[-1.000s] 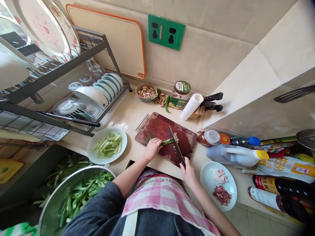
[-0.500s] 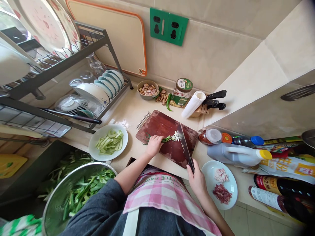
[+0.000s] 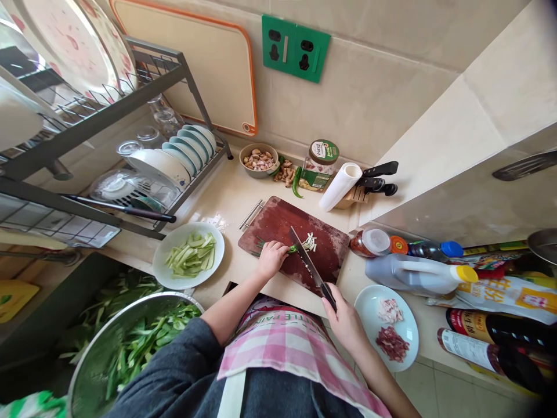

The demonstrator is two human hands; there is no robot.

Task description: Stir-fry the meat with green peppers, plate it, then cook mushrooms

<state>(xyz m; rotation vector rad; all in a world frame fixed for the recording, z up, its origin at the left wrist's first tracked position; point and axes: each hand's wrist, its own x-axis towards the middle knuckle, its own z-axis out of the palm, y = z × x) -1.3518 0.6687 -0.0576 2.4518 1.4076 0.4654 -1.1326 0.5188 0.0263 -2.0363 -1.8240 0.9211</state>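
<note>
My left hand [image 3: 272, 259] presses a bunch of thin scallions [image 3: 292, 249] down on the dark red wooden cutting board [image 3: 278, 219], fingers curled over the stalks. Green ends stick out past its left side. My right hand [image 3: 343, 316] is wrapped around the black handle of a kitchen knife [image 3: 310, 264]. The blade lies slantwise over the board, close to the left fingers and across the end of the bunch. Short white cut pieces [image 3: 310, 241] are scattered just beyond the blade, and small bits cling to the steel.
A plate of sliced green vegetable [image 3: 159, 261] stands left, above a metal bowl of leafy greens [image 3: 82, 354]. At right are a plate with chopped meat [image 3: 407, 313] and bottles [image 3: 409, 274]. Behind the board sit a garlic bowl [image 3: 260, 172], green chili [image 3: 297, 183], paper roll [image 3: 340, 187] and knife block [image 3: 350, 200].
The knife has moved left, from the right of the cut pieces to the end of the bunch by my left fingers. My right hand has shifted slightly left; the left still holds the scallions.
</note>
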